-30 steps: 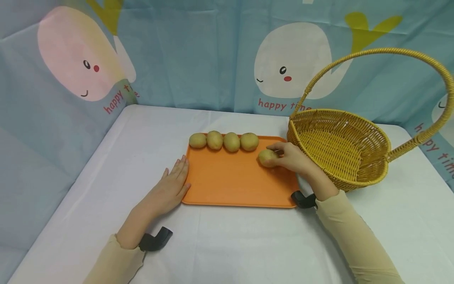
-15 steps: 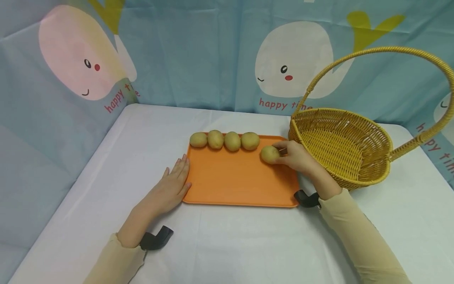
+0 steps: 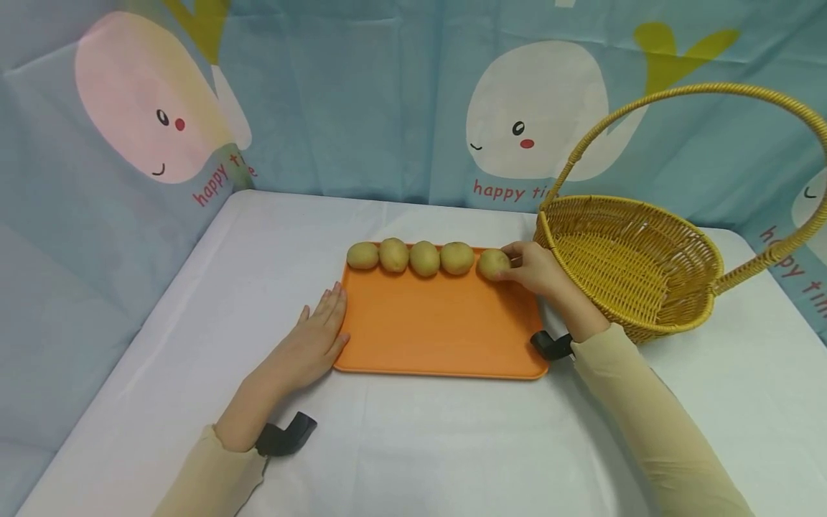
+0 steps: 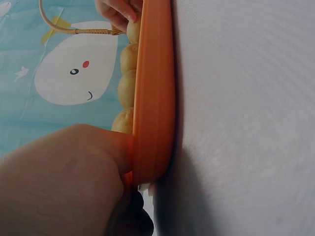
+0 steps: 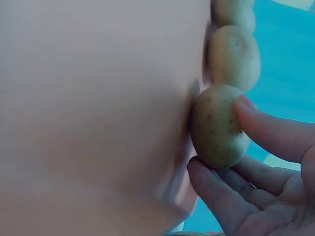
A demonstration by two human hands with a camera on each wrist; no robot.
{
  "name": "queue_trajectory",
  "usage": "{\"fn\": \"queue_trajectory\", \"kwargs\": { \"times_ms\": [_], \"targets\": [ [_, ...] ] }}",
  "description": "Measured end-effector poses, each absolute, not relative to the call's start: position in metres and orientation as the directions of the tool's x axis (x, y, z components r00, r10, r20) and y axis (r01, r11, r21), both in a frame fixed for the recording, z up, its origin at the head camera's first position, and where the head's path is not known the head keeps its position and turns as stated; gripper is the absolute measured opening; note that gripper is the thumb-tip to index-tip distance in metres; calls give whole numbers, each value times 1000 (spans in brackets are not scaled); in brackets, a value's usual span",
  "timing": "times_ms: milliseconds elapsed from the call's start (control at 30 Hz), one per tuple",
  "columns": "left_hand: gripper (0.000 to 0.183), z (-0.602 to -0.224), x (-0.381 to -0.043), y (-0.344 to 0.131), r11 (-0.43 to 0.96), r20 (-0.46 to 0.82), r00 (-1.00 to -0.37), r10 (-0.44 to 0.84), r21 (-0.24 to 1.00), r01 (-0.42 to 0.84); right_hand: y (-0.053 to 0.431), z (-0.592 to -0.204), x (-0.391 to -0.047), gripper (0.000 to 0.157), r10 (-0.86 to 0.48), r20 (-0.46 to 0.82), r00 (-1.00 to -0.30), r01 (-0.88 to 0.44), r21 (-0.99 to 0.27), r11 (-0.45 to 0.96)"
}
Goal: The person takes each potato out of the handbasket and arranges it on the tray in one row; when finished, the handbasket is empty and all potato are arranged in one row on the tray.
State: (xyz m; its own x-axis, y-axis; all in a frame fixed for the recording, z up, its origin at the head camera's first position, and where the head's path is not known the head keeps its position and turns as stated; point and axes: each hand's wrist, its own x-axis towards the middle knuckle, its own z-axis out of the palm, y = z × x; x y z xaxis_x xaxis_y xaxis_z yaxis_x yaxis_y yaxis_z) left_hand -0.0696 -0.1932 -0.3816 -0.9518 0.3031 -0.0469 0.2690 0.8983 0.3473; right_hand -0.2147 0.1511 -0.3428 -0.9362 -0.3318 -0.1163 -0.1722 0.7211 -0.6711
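Note:
Between thumb and fingers, my right hand (image 3: 536, 268) holds a potato (image 3: 492, 264) near the back right of an orange tray (image 3: 439, 323). Close up in the right wrist view, the held potato (image 5: 220, 127) shows small dark specks. Several more potatoes (image 3: 424, 258) stand side by side along the tray's back edge, left of the held one. My left hand (image 3: 309, 346) lies with fairly straight fingers against the tray's left edge. In the left wrist view the tray's wall (image 4: 156, 93) runs past my left hand (image 4: 74, 172), whose fingertips are hidden.
A yellow wicker basket (image 3: 629, 269) with a tall arched handle (image 3: 685, 89) stands right of the tray, close to my right forearm. A white cloth (image 3: 420, 445) covers the table. Behind it hangs a blue curtain (image 3: 342, 108) with whale prints.
My right hand has carried its potato back toward the tray's far edge, into line with the row. The basket has shifted slightly to the right. My left hand stays in place.

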Motion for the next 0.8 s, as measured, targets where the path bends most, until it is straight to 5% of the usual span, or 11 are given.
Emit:
{"fn": "queue_trajectory", "kwargs": {
  "times_ms": [800],
  "targets": [
    [64,-383,-70,-194,893,-36,-950,311,352,279,145,-351,-225,46,-268,-65,-961,-138,-729,671]
  ]
}}
